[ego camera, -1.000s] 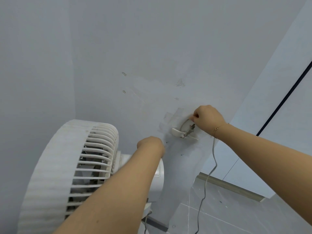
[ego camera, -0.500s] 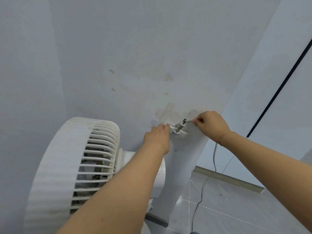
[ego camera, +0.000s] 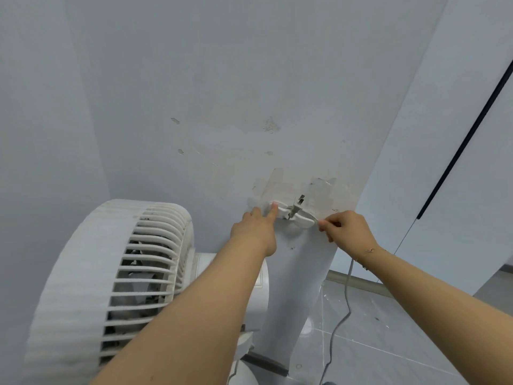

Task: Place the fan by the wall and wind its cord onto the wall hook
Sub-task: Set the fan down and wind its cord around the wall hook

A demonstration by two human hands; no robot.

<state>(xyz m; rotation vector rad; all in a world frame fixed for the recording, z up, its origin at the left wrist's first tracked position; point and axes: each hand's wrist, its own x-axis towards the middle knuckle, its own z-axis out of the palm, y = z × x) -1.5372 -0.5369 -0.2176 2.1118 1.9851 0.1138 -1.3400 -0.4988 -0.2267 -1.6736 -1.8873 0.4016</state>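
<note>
We look down along both forearms toward a grey wall (ego camera: 249,65); the white fan (ego camera: 111,273) stands at lower left, close against this wall, its ribbed grille facing left and its motor housing partly hidden behind the left forearm; the wall hook (ego camera: 294,215), a white two-armed cleat with a metal piece at its centre, is fixed to the wall over patches of worn tape (ego camera: 280,184); our left hand (ego camera: 255,229) reaches up with straight fingers, the fingertips (ego camera: 273,208) touching the left arm of the hook, gripping nothing; our right hand (ego camera: 347,229) sits just beside the hook's right arm, thumb and forefinger pinching the thin cord (ego camera: 347,295) at that tip; the cord reappears below the right wrist and hangs down to the tiled floor (ego camera: 388,343), where it curves toward the bottom edge; a thin bracelet (ego camera: 369,250) circles the right wrist; a dark vertical line (ego camera: 466,140) runs along the pale panel at right; whether any turn of cord already lies around the hook we cannot tell.
</note>
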